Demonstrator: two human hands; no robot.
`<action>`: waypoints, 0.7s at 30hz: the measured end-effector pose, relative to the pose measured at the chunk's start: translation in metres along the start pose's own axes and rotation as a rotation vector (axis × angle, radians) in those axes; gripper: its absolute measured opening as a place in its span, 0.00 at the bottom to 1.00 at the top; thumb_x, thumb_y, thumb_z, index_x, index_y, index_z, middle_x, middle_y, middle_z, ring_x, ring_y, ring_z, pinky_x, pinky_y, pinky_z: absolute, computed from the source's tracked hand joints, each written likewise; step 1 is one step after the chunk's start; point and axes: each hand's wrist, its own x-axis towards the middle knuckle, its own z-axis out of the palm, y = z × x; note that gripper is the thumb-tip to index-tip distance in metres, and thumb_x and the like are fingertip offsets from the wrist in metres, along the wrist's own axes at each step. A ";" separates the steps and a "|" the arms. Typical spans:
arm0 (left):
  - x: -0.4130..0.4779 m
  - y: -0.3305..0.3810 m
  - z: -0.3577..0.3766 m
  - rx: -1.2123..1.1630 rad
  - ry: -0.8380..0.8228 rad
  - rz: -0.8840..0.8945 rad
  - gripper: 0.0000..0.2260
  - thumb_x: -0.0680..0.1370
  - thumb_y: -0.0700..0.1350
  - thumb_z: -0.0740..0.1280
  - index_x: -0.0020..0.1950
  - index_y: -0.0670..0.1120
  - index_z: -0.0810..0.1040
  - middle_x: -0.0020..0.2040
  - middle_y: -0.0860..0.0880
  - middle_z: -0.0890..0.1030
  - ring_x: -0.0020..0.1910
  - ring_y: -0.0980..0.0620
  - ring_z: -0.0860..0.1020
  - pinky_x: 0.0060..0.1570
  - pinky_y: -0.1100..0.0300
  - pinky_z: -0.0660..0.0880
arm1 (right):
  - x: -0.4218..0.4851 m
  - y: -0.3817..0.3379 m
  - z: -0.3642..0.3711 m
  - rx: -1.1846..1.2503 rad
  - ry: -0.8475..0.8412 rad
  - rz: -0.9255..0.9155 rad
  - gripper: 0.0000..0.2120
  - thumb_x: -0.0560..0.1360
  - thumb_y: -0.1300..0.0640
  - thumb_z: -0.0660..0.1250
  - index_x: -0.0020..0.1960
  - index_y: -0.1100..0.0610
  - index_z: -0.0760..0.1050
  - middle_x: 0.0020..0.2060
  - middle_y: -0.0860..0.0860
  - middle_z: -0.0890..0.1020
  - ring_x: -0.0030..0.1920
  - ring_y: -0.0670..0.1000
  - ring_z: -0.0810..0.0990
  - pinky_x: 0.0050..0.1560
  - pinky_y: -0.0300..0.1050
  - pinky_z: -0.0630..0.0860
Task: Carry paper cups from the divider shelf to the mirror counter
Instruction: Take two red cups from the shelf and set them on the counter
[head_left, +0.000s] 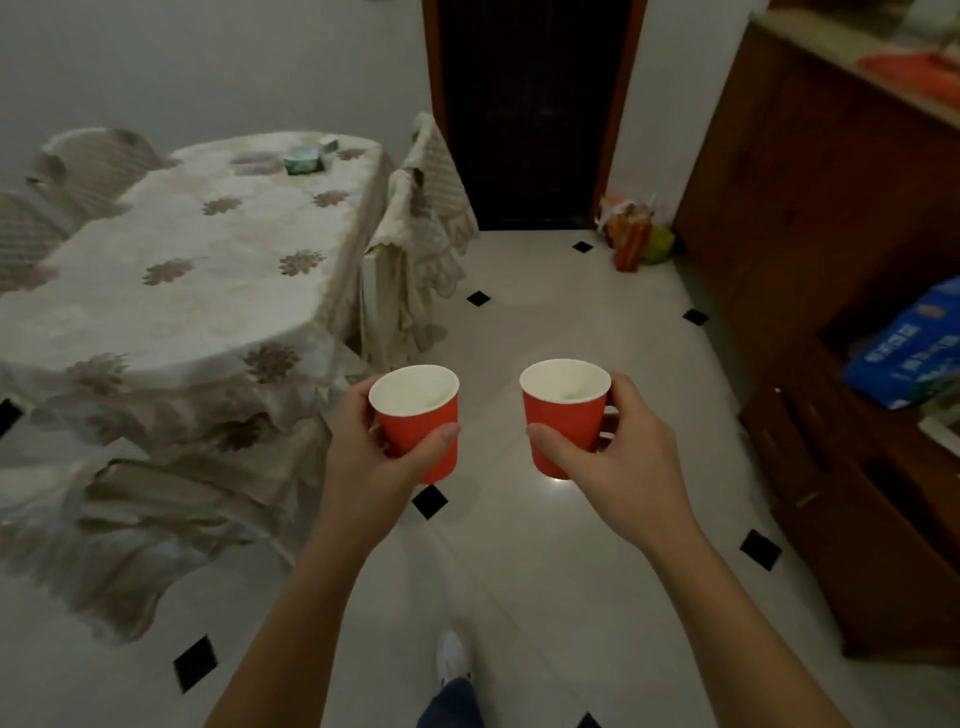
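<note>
I hold two red paper cups with white insides, both upright and empty, out in front of me above the tiled floor. My left hand (371, 457) is wrapped around the left cup (418, 415), thumb across its front. My right hand (610, 457) grips the right cup (563, 410) the same way. The two cups are level with each other and a hand's width apart. No mirror counter shows in this view.
A dining table (171, 270) under a floral cloth fills the left, with covered chairs (415, 244) at its far end. A wooden cabinet (810, 218) lines the right, a blue package (904, 353) in its niche. A dark doorway (530, 109) lies ahead, bags (636, 234) beside it. My shoe (451, 657) is on the white floor.
</note>
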 end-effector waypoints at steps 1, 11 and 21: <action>0.018 -0.003 0.003 -0.008 -0.009 -0.002 0.26 0.62 0.49 0.78 0.57 0.58 0.72 0.55 0.56 0.78 0.51 0.66 0.79 0.41 0.71 0.76 | 0.014 0.001 0.004 -0.002 0.011 0.007 0.33 0.59 0.31 0.71 0.59 0.34 0.63 0.48 0.27 0.71 0.50 0.30 0.73 0.35 0.22 0.69; 0.224 -0.025 0.035 0.006 -0.189 0.041 0.30 0.60 0.57 0.78 0.58 0.63 0.70 0.58 0.58 0.78 0.55 0.61 0.78 0.47 0.67 0.77 | 0.179 0.013 0.050 -0.037 0.153 0.123 0.35 0.56 0.25 0.66 0.59 0.34 0.62 0.48 0.25 0.70 0.49 0.33 0.75 0.35 0.20 0.68; 0.370 -0.053 0.131 -0.030 -0.261 0.025 0.28 0.61 0.55 0.78 0.57 0.63 0.71 0.57 0.59 0.79 0.56 0.61 0.78 0.45 0.69 0.77 | 0.317 0.075 0.029 -0.086 0.216 0.194 0.37 0.58 0.30 0.68 0.64 0.39 0.63 0.53 0.34 0.71 0.48 0.40 0.75 0.34 0.26 0.71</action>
